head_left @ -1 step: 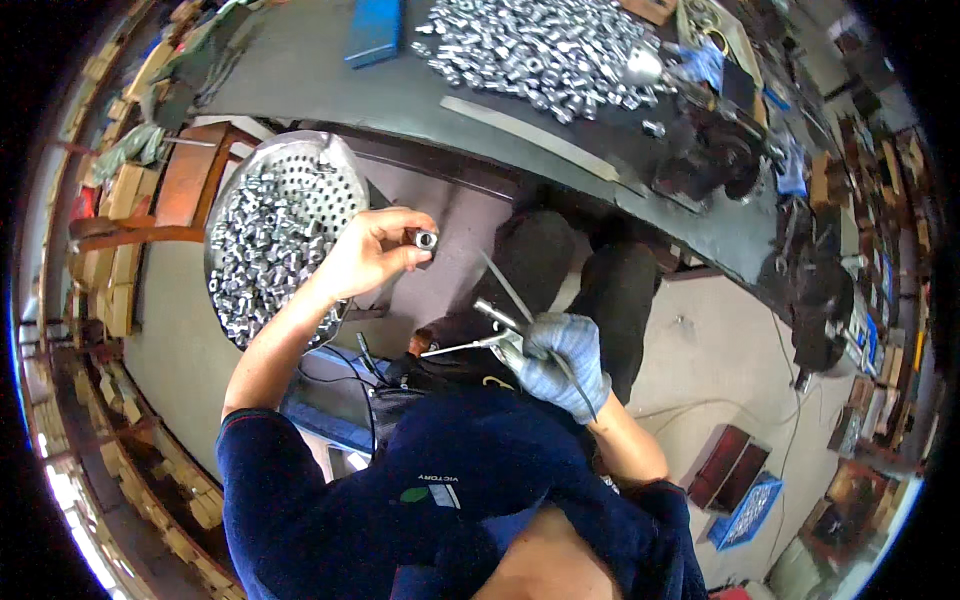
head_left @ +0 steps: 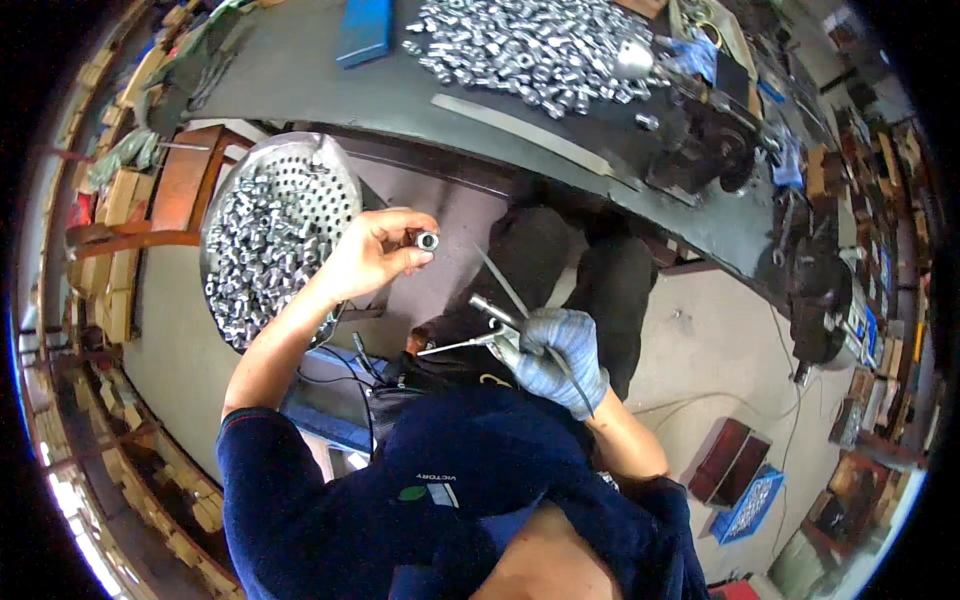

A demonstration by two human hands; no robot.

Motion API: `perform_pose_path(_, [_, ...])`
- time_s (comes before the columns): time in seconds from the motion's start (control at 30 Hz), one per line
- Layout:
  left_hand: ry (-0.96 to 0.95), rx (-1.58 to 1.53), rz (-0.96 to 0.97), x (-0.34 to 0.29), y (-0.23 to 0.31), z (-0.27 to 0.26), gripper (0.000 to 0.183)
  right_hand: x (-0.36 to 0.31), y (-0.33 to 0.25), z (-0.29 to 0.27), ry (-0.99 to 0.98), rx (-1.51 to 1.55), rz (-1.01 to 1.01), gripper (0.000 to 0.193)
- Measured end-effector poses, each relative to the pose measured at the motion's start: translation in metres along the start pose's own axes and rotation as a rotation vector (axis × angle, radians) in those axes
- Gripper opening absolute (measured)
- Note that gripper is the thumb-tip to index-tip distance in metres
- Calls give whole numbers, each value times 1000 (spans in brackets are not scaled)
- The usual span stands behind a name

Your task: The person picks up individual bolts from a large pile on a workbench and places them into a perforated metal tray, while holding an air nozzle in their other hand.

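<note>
My bare left hand (head_left: 375,258) pinches a small shiny metal fitting (head_left: 428,241) between thumb and fingers, its round bore showing. Behind that forearm sits a perforated metal basin (head_left: 335,188), holding a heap of similar metal fittings (head_left: 262,250). My right hand (head_left: 562,352), in a light blue-grey knit glove, is closed around several slim tools in front of my lap. Among them are a long, thin, pointed file-like blade (head_left: 503,278), a short metal rod (head_left: 490,309) and a thin pale-shafted tool (head_left: 455,347). The glove hides where these are gripped.
Across the front runs a dark workbench (head_left: 290,75) bearing a large pile of metal fittings (head_left: 530,50), a blue flat box (head_left: 364,30) and a flat metal strip (head_left: 520,130). A wooden stool (head_left: 185,185) stands left. On the right floor lies a blue crate (head_left: 750,505) beside dark red boxes (head_left: 730,460).
The bench and basin sit slightly farther left in the picture, a small shift of view. Both hands keep hold of the same things.
</note>
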State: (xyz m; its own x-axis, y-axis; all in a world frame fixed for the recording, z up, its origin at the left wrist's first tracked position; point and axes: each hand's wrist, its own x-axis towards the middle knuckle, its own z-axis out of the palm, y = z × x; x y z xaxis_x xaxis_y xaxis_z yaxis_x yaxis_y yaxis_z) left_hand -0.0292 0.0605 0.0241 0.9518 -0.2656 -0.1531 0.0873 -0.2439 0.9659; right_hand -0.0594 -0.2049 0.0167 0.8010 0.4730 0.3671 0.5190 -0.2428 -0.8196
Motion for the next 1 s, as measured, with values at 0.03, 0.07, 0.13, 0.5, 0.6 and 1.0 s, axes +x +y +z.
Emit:
perform_pose_path(0.03, [-17, -4, 2, 4, 1, 4, 22, 0, 3, -1, 20, -8, -13, 35])
perform_pose_path(0.07, [-33, -8, 3, 7, 2, 8, 22, -1, 4, -3, 30, 18, 20, 36])
perform_pose_path(0.13, [-25, -10, 10, 11, 9, 17, 21, -1, 6, -5, 48, 75, 78, 37])
perform_pose_path(0.5, [-112, 730, 462, 15, 29, 47, 31, 7, 18, -1, -21, -107, 73, 39])
perform_pose_path(0.6, [-171, 595, 408, 22, 27, 46, 36, 5, 19, -4, 7, -32, 124, 39])
perform_pose_path(1.0, [-4, 21, 42, 33, 10, 37, 19, -3, 20, -10, 107, 19, 124, 37])
